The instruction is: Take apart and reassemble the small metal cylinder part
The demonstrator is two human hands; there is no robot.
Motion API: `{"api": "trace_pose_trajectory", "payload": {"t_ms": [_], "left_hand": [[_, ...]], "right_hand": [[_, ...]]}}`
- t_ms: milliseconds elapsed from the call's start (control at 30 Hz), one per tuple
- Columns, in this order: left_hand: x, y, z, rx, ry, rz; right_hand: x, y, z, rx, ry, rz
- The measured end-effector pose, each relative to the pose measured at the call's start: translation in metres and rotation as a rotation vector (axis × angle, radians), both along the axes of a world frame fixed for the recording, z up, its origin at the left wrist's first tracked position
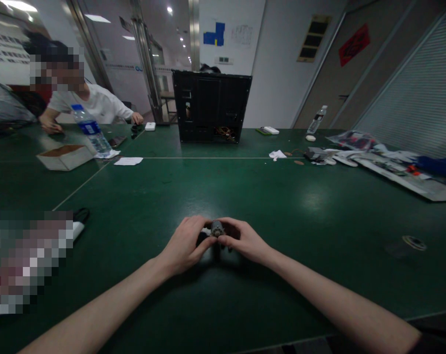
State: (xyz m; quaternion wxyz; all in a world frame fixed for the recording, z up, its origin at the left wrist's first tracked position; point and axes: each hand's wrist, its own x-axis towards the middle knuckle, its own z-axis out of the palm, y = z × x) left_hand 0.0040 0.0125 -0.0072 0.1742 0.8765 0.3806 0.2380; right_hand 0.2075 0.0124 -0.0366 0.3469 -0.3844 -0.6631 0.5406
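Between my two hands, just above the green table point(223, 191), is a small dark grey cylindrical metal part point(217, 228). Its round, notched end faces me. My left hand point(191, 241) grips it from the left, thumb at the lower edge and fingers curled over the top. From the right, my right hand point(241, 238) closes on it with thumb and fingers. Something dark shows under the left fingers and below the part, too small to make out. The fingers hide much of the part's sides.
A black computer case panel point(211, 105) stands upright at the back. At left are an open box point(66, 157), a water bottle point(92, 130) and a seated person point(97, 103). Papers and parts on a board point(403, 169) lie at right, with a round object point(410, 244) nearer.
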Motion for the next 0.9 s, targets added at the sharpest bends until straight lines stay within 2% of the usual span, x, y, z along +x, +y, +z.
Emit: {"api": "trace_pose_trajectory", "payload": {"t_ms": [233,367,467,700,900], "left_hand": [[-0.0005,-0.0018,0.0039,-0.022,-0.008,-0.028],[-0.0009,-0.0027,0.0041,-0.007,-0.019,-0.043],[-0.0008,-0.0028,0.0039,-0.007,-0.031,-0.054],[0.0001,-0.0017,0.0022,-0.073,-0.064,-0.033],[-0.0004,-0.0011,0.0,-0.07,-0.106,-0.047]], "right_hand": [[-0.0003,-0.0028,0.0035,0.043,-0.006,-0.038],[-0.0019,-0.0062,0.0073,0.19,-0.098,-0.096],[-0.0028,-0.0075,0.0097,0.274,-0.16,-0.083],[-0.0014,-0.0046,0.0051,0.257,-0.148,-0.102],[-0.0002,-0.0034,0.0054,0.214,-0.09,-0.089]]}}
